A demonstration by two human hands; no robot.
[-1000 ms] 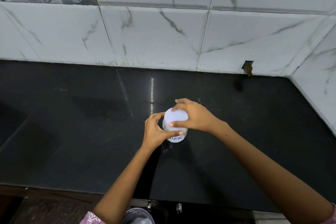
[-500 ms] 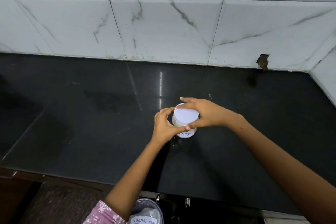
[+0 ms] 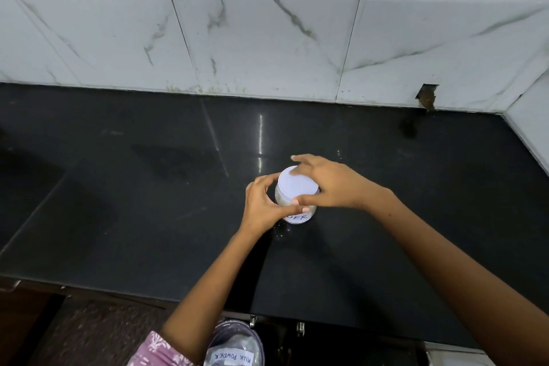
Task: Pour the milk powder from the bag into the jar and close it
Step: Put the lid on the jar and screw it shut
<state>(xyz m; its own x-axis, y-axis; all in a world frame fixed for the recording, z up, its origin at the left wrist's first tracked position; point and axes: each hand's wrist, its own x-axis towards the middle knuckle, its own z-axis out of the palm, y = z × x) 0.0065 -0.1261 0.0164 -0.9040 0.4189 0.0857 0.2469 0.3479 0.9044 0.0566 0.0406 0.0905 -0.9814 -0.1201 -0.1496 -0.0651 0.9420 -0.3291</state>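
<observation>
A small clear jar [image 3: 298,216] with a handwritten label stands upright on the black counter [image 3: 148,202], pale powder showing through its side. A round white lid [image 3: 297,186] sits on top of it. My left hand [image 3: 263,206] wraps the jar's left side. My right hand [image 3: 332,183] grips the lid's rim from the right, thumb at the front, fingers over the far edge. A clear bag [image 3: 234,349] labelled MILK POWDER lies at the bottom edge of view, below the counter's front edge.
White marble-pattern tiles [image 3: 267,44] form the back wall and turn a corner at the right. A chipped hole [image 3: 426,96] marks the wall's base. A few powder specks [image 3: 279,230] lie by the jar. The counter's front edge [image 3: 118,296] runs below my arms.
The view has tilted down and shifted left, showing more of the bag. My right hand's fingers have spread a little further over the lid. The jar stays in place.
</observation>
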